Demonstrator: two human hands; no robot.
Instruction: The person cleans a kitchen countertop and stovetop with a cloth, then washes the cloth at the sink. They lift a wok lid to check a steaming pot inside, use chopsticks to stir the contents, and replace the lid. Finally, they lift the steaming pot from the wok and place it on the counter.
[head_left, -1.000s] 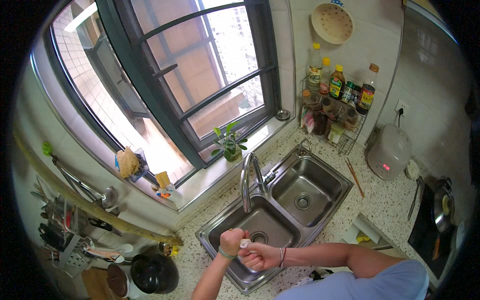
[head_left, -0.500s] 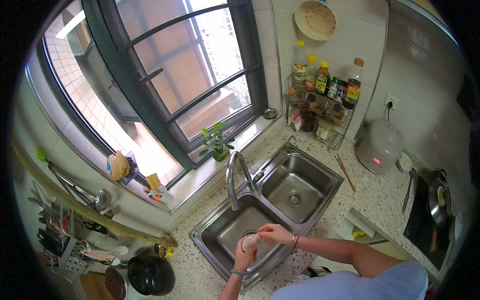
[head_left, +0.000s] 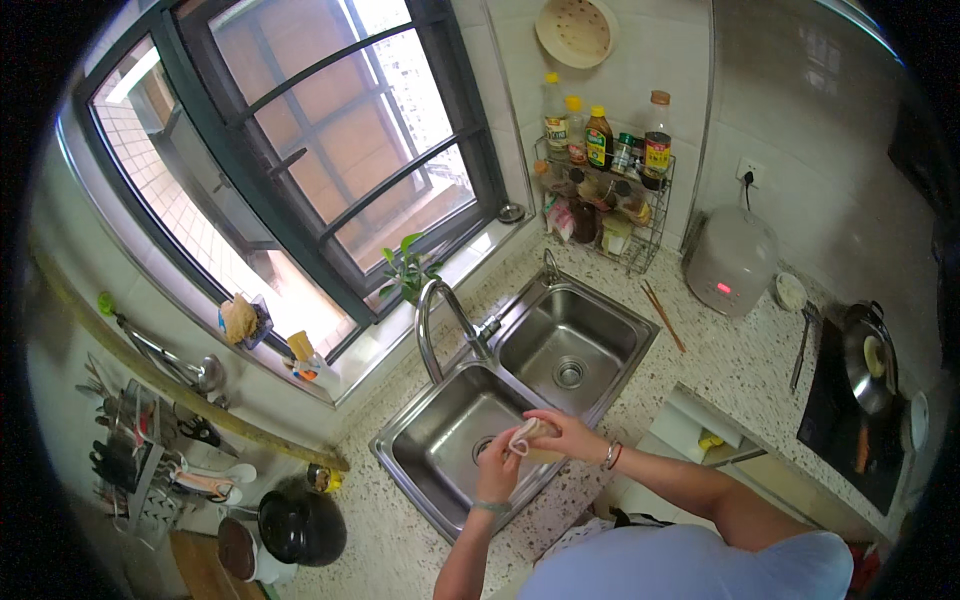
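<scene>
The left hand [head_left: 495, 470] and right hand [head_left: 572, 438] are holding a pale cloth-like piece [head_left: 528, 434] above the left basin [head_left: 432, 440], and should be keeping 2 steady grips clear of its rim.

"What clothing is showing?"

"A plain, pale blue top [head_left: 655, 570] is showing, its short sleeve [head_left: 805, 560] leaving the right forearm [head_left: 670, 482] bare."

"Is anything else showing?"

"Yes, a greyish-green band [head_left: 491, 507] is circling the left wrist [head_left: 495, 492], while thin bands [head_left: 613, 456], one reddish, one paler, are circling the right wrist [head_left: 601, 451]."
</scene>
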